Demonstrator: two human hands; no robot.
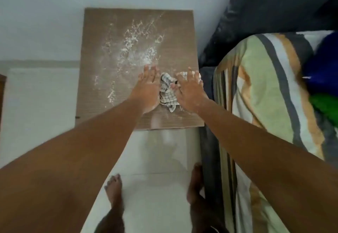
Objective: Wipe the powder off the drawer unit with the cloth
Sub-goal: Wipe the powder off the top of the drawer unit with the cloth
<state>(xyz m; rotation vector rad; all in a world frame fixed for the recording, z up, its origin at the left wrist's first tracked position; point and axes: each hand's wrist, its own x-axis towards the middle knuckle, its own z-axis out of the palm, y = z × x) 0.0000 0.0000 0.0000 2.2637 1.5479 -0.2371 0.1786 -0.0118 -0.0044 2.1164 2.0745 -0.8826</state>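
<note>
While powder point(135, 48) covers drawer unit point(95, 31) | both hands' grip wide, flanking cloth point(167, 93)

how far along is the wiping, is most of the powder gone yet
Barely started, by the look of it. Done: nothing clearly wiped; powder is spread over the middle and far part of the drawer unit. In hand: the checked cloth lies crumpled near the front edge between the left hand and right hand, both open with fingers spread. Left: grip the cloth and wipe the whole top.
</note>
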